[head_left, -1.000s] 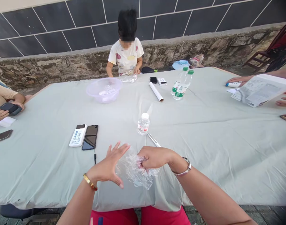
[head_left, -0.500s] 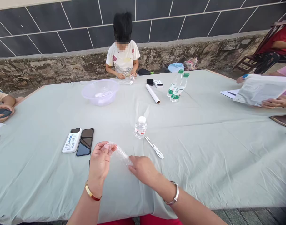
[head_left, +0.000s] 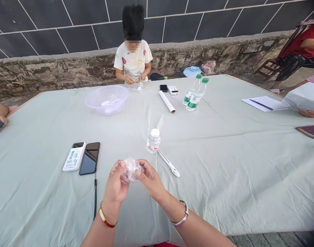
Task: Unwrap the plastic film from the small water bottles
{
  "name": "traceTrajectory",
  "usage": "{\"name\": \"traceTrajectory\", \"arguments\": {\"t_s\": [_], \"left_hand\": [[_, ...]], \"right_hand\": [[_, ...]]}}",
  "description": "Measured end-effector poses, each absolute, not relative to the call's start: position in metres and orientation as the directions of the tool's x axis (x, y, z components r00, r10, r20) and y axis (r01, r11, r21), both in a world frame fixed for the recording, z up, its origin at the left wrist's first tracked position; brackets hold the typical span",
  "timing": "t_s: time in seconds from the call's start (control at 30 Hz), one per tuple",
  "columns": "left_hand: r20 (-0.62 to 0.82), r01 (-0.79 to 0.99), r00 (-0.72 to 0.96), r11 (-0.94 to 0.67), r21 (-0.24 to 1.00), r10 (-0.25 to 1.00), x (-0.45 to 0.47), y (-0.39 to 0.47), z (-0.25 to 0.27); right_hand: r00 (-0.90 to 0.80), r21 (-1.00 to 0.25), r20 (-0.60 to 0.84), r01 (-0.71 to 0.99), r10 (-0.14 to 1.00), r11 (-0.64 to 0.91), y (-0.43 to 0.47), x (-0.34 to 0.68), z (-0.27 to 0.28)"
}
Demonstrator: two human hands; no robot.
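Between my two hands is a crumpled ball of clear plastic film (head_left: 131, 170), held above the near part of the table. My left hand (head_left: 116, 183) grips its left side with fingers curled round it. My right hand (head_left: 152, 181) pinches the right side, thumb in front. Just beyond them a small clear bottle (head_left: 153, 142) with a white cap stands upright. A white utility knife (head_left: 169, 164) lies slanted beside the bottle, to the right of my hands.
On the left lie a white power bank (head_left: 74, 157) and a black phone (head_left: 90, 158). Farther off are a purple basin (head_left: 95, 107) with clear plastic inside, a white roll (head_left: 167, 102) and two green-capped bottles (head_left: 195, 97). A person (head_left: 133, 61) sits opposite, handling a small bottle.
The plastic film was a stretched, twisted strip between my hands; now it is bunched into a ball. My hands have come together. At right, the person's papers have lowered.
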State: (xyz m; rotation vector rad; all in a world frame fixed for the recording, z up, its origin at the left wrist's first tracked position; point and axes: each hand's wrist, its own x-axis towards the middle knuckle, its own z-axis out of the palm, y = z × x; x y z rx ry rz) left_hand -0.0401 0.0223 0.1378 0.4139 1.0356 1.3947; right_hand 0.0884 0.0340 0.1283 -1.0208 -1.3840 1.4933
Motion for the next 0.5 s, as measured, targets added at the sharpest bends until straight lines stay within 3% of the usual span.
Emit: {"name": "traceTrajectory", "arguments": {"t_s": [0.07, 0.23, 0.33, 0.5], "left_hand": [[-0.374, -0.641, -0.239, 0.144, 0.754, 0.896, -0.045, 0.03, 0.138], [-0.373, -0.573, -0.386, 0.097, 0.813, 0.844, -0.064, 0.044, 0.135], [-0.39, -0.595, -0.333, 0.129, 0.793, 0.859, -0.073, 0.058, 0.135], [-0.449, -0.664, -0.217, 0.206, 0.719, 0.867, -0.082, 0.092, 0.132]], "right_hand": [[-0.276, -1.0, -0.019, 0.009, 0.961, -0.017, 0.032, 0.097, 0.122], [0.165, -0.932, 0.058, 0.363, 0.985, -0.006, 0.071, 0.143, 0.109], [0.126, -0.859, 0.064, 0.513, 0.99, -0.01, 0.104, 0.158, 0.1], [0.003, -0.762, -0.053, 0.647, 0.999, -0.042, 0.131, 0.151, 0.09]]}}
